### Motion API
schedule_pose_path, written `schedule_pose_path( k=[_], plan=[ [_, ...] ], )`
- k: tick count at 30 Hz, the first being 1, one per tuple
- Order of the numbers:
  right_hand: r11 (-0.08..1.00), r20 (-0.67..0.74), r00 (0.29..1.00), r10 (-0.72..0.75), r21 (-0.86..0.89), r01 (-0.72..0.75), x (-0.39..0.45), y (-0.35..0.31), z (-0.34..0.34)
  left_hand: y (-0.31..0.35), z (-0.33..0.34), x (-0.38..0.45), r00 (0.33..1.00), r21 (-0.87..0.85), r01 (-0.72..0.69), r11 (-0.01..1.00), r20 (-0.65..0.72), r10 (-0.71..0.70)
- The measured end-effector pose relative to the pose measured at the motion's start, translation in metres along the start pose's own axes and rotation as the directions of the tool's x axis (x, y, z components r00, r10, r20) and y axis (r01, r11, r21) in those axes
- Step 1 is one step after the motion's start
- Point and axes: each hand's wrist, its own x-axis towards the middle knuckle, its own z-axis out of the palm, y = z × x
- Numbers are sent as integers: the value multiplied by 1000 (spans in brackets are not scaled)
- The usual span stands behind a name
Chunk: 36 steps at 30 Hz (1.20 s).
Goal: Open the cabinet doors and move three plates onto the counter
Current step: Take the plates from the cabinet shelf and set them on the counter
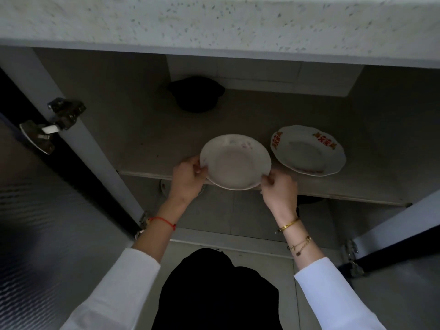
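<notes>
A white plate (234, 161) with a faint pink pattern is held at the front edge of the cabinet shelf (147, 148). My left hand (187, 178) grips its left rim and my right hand (278, 189) grips its lower right rim. A second plate (308, 151), scalloped with red and gold marks, lies flat on the shelf just to the right. Both cabinet doors stand open: the left door (47, 222) and the right door (400, 236). The speckled counter (214, 22) runs overhead.
A black pot (196, 94) sits at the back of the shelf. Metal hinges (59, 117) jut from the left frame. Part of a round white object (164, 186) shows under the shelf edge on the lower level.
</notes>
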Motion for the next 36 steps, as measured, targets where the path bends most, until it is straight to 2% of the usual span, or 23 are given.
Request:
schedule_pose_path(
  k=[5, 14, 22, 31, 36],
  plan=[
    [997, -3, 1000, -14, 82, 14, -28, -1, -15, 4, -12, -35, 997, -45, -28, 999, -72, 25],
    [989, -54, 996, -74, 128, 81, -67, -2, -30, 11, -33, -85, 983, -73, -55, 996, -181, 41],
    [980, -55, 994, -90, 171, 99, -88, -1, -33, 13, -46, -112, 976, -103, -74, 992, -212, 51],
    [977, -87, 991, -106, 178, 120, -92, 0, -29, 7, -46, -115, 976, -187, -41, 981, -216, 0],
    [982, -92, 992, -83, 164, 98, -95, -21, -36, 15, -61, -118, 978, -216, 15, 976, -200, -59]
  ],
)
